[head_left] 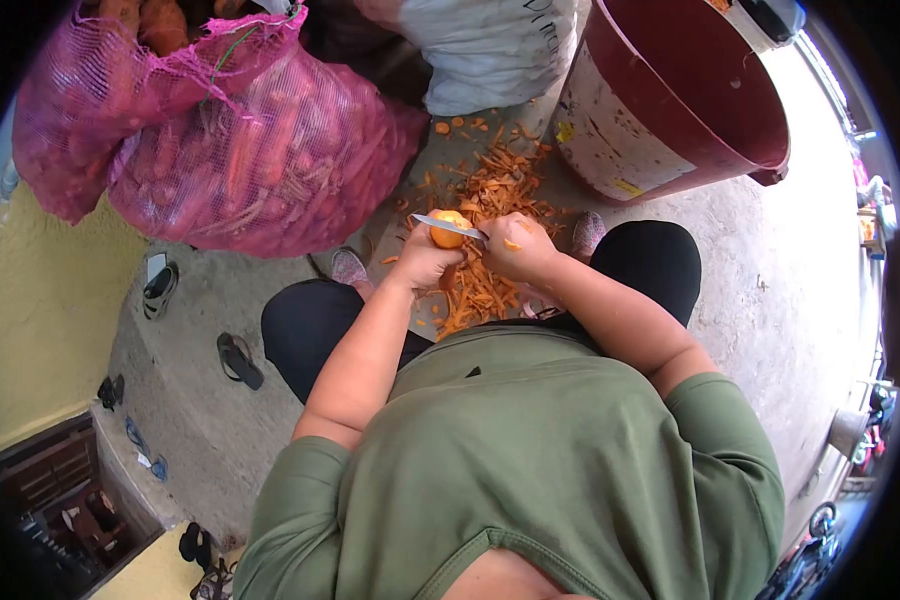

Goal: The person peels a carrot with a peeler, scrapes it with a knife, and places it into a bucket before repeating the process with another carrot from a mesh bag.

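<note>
Between my knees, my left hand (429, 262) is closed around an orange carrot (450, 230), whose thick end faces up. My right hand (520, 247) is closed on the handle of a knife (448, 226); its blade lies across the top of the carrot, pointing left. A bit of orange peel sticks to the back of my right hand. Under both hands, a heap of orange peelings (490, 285) spreads over the concrete floor.
Pink mesh sacks (270, 160) full of carrots stand at the upper left. A white sack (490, 50) is at the top middle, a large dark red tub (620, 110) at the upper right. Loose sandals (238, 361) lie on the floor at the left.
</note>
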The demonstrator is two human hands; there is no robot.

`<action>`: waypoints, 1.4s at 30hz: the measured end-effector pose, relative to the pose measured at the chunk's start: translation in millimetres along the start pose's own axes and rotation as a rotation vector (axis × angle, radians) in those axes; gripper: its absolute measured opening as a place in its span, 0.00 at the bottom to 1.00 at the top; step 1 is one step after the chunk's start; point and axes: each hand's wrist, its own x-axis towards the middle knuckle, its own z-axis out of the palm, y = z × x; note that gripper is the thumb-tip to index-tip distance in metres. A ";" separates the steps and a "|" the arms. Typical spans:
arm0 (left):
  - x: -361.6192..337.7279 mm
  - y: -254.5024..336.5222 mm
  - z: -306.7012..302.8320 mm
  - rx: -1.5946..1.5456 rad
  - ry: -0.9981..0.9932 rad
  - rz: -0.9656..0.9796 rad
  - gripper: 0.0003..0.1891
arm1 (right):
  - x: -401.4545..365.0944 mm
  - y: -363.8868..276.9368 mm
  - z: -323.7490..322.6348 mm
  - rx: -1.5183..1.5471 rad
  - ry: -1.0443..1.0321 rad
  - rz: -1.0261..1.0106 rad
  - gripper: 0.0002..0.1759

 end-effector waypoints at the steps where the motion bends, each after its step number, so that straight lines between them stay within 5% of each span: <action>1: 0.4 0.8 0.3 0.000 -0.007 0.020 0.20 | 0.4 1.5 1.0 0.017 0.027 -0.007 0.07; 4: 2.1 -4.0 -2.2 0.067 -0.040 0.041 0.19 | 7.0 10.8 6.4 -0.047 0.025 -0.036 0.08; 7: -8.5 9.5 14.0 0.106 -0.271 0.104 0.17 | 30.0 77.4 25.2 -0.199 -0.237 0.274 0.11; 8: -8.5 14.9 19.0 0.124 -0.352 0.138 0.16 | 35.2 94.0 37.5 -0.280 -0.346 0.228 0.12; 10: -9.0 13.9 16.1 0.014 -0.272 0.012 0.16 | 36.9 106.7 43.8 -0.442 -0.557 0.143 0.14; 15: 30.1 36.2 18.6 -0.078 -0.063 -0.463 0.11 | 27.1 80.2 45.6 -0.179 -0.381 0.203 0.15; 19: 45.3 146.0 88.4 -0.312 -0.404 0.215 0.22 | 19.1 80.0 39.3 -0.144 -0.346 0.263 0.14; 21: 26.2 198.7 114.5 -0.461 -0.526 0.400 0.26 | 23.0 97.7 46.0 -0.151 -0.292 0.303 0.14; 24: 1.5 231.7 114.1 0.010 -0.650 0.623 0.28 | 21.9 104.5 42.6 -0.121 -0.224 0.339 0.13; 26: -6.9 241.2 93.0 0.682 -0.603 0.689 0.27 | 19.7 97.8 35.1 -0.099 -0.201 0.350 0.13; 27: -11.3 245.7 79.8 1.017 -0.565 0.696 0.27 | 17.1 92.8 30.4 -0.092 -0.199 0.352 0.13; 29: -5.3 256.5 50.0 1.390 -0.154 0.804 0.23 | 19.6 92.6 28.6 -0.096 -0.212 0.341 0.12; 33: 15.2 320.4 -23.6 1.548 0.646 0.807 0.11 | 23.4 94.0 33.2 -0.094 -0.209 0.352 0.12; 36: 10.8 374.2 -88.5 1.723 1.146 0.924 0.14 | 26.5 94.7 36.9 -0.097 -0.227 0.373 0.14; 39: 1.0 393.1 -126.8 1.805 1.599 0.469 0.29 | 31.7 103.0 46.5 -0.113 -0.269 0.364 0.16; 42: -4.6 391.9 -133.7 1.783 1.537 0.231 0.32 | 33.8 104.8 47.6 -0.104 -0.292 0.371 0.17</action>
